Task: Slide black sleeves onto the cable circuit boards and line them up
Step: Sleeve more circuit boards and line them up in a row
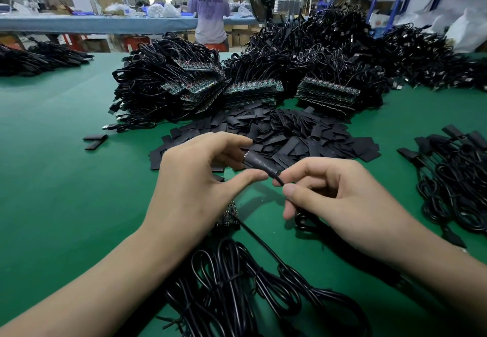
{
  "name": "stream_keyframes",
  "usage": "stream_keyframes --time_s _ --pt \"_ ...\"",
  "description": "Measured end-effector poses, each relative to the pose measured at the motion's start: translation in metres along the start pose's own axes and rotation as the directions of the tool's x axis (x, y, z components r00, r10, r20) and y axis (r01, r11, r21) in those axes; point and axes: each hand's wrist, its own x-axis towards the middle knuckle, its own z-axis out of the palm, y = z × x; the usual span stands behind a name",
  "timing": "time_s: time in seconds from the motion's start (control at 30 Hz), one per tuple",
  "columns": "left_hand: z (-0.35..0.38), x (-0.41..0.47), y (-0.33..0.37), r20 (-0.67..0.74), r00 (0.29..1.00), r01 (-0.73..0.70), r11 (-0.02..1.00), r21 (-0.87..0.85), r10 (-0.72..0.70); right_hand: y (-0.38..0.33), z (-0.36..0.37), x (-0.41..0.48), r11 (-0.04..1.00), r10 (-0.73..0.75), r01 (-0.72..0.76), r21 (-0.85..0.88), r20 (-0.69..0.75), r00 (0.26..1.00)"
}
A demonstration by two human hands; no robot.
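Fingertips (pixel 237 140) of the left hand (pixel 200 178) pinch the sleeve (pixel 259 161), its axis slanting toward the table's (pixel 66 178) near-right corner, where the right hand (pixel 337 199) pinches the cable (pixel 278 179).

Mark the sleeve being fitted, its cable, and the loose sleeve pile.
sleeve being fitted (pixel 259 163): head view, middle of the tube.
cable (pixel 277 179): head view, stretch just behind the sleeve.
loose sleeve pile (pixel 297 128): head view, centre of the heap.
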Motion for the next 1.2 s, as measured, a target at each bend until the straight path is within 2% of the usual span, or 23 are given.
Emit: stream_keyframes --time_s 0.43,0.77,0.87,0.93,1.03,1.07,1.1,1.13,1.2 --pt "0.005 -0.001 0.001 0.047 0.999 0.003 0.999 -0.047 0.000 0.002 0.003 0.000 1.000 0.000 -0.001 0.032 0.023 1.000" --pt "0.006 -0.001 0.001 0.070 0.997 -0.020 0.998 -0.056 0.024 0.002 0.008 -0.001 1.000 -0.020 0.020 -0.007 0.012 1.000" --pt "0.001 0.002 0.000 0.115 0.993 -0.021 0.998 -0.053 0.027 -0.005 0.005 -0.001 1.000 0.001 -0.001 0.001 -0.047 0.999" --pt "-0.005 0.005 -0.002 0.170 0.985 -0.008 1.000 -0.010 0.009 -0.009 -0.003 -0.002 0.997 0.059 -0.051 0.053 -0.146 0.988" --pt "-0.019 0.014 -0.009 0.364 0.929 0.006 0.987 0.164 -0.066 -0.014 -0.030 -0.001 0.986 0.164 -0.140 0.094 -0.342 0.925" --pt "-0.024 0.016 -0.012 0.435 0.894 -0.003 0.972 0.233 -0.102 -0.013 -0.043 0.000 0.986 0.163 -0.169 0.019 -0.384 0.909" --pt "-0.029 0.018 -0.015 0.496 0.857 -0.013 0.957 0.291 -0.139 -0.009 -0.058 0.001 0.969 0.134 -0.206 -0.133 -0.418 0.898" --pt "-0.034 0.020 -0.017 0.541 0.823 -0.022 0.943 0.333 -0.171 -0.003 -0.075 0.003 0.912 0.086 -0.252 -0.324 -0.449 0.889" --pt "-0.042 0.023 -0.019 0.606 0.764 -0.025 0.927 0.373 -0.223 0.012 -0.114 0.002 0.657 0.047 -0.404 -0.637 -0.500 0.865"
